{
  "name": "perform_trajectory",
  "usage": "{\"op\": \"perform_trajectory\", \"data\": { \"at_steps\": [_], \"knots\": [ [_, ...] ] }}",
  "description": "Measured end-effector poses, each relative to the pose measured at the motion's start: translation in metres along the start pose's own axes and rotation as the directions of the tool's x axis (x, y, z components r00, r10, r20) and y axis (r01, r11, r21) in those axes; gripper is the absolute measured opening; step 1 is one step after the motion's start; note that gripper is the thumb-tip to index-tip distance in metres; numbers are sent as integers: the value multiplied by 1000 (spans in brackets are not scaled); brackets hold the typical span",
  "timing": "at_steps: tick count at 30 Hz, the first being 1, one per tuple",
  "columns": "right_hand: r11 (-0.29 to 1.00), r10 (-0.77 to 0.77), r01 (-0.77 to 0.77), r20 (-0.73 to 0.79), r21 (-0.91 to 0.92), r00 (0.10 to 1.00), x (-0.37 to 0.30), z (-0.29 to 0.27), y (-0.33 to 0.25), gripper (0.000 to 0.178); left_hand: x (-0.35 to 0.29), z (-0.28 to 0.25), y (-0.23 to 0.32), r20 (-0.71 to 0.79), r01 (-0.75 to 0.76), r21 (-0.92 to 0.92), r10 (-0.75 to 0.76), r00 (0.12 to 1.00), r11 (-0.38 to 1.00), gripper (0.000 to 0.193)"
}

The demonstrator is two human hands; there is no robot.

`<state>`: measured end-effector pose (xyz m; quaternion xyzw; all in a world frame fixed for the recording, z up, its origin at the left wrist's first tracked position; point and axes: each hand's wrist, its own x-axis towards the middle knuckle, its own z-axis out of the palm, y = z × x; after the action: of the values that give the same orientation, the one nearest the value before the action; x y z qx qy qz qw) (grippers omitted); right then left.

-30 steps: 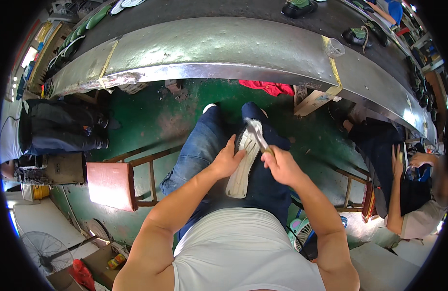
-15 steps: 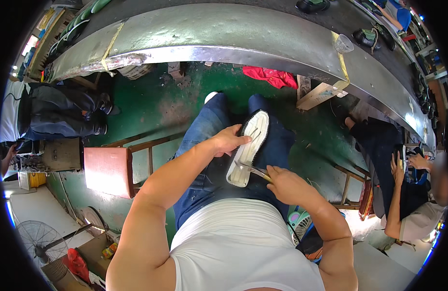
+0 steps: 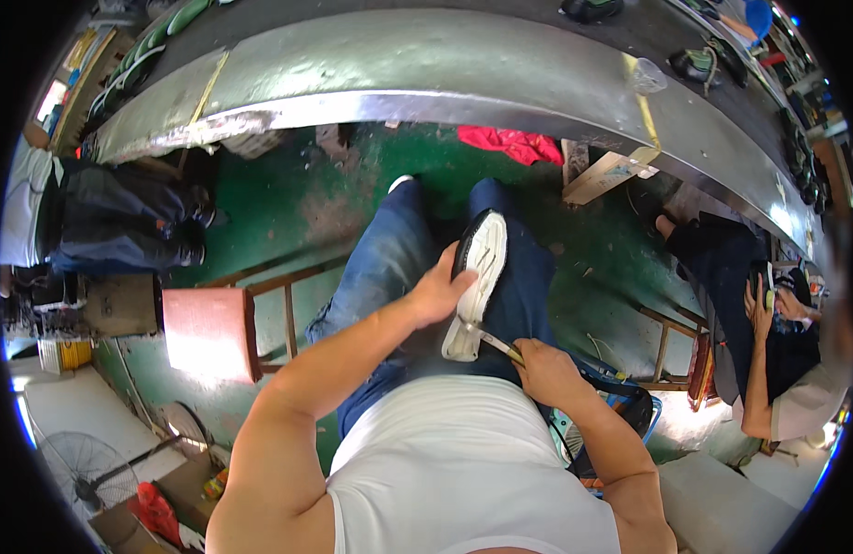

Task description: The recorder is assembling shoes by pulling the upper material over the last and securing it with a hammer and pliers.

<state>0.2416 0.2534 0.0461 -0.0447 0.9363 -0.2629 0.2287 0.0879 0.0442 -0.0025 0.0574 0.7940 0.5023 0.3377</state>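
A shoe (image 3: 484, 263) lies bottom up over my lap, its white underside showing and a dark rim along its left edge. My left hand (image 3: 442, 288) is closed around the middle of the shoe from the left, with the thumb on the white underside. In my right hand (image 3: 548, 372) is the handle of a hammer (image 3: 500, 345). Its metal head is at the narrower near end of the shoe, touching or just above the white surface. The side of the shoe facing my legs is hidden.
A long metal-edged workbench (image 3: 380, 65) curves across ahead, with several dark shoes on it. A stool (image 3: 209, 332) stands at left, a fan (image 3: 80, 471) at lower left. Seated at right, a co-worker (image 3: 750, 314) handles a shoe; another person (image 3: 112, 212) is at left. Red cloth (image 3: 514, 145) hangs below the bench.
The shoe has turned slightly and its far end has shifted left. My left hand has slid a little nearer to me. My right hand and the hammer have come slightly toward my body.
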Motion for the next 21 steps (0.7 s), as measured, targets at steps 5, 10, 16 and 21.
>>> {"op": "perform_trajectory", "data": {
  "at_steps": [5, 10, 16, 21],
  "knots": [
    [993, -108, 107, 36, 40, 993, 3, -2, 24, 25, -40, 15, -48, 281, 59, -415, 66, 958, 908, 84],
    [963, -140, 86, 201, 256, 969, 8, -50, 19, 30, -33, 36, -39, 91, 75, -437, -39, 995, 896, 85],
    [983, -95, 99, -38, 155, 995, 40, -10, 3, 29, -27, 44, -54, -93, -120, -127, 108, 990, 985, 98],
    [883, -40, 59, -52, 466, 998, 33, -6, 28, 30, -43, -16, -38, 156, 14, -493, 73, 985, 870, 82]
  ]
}}
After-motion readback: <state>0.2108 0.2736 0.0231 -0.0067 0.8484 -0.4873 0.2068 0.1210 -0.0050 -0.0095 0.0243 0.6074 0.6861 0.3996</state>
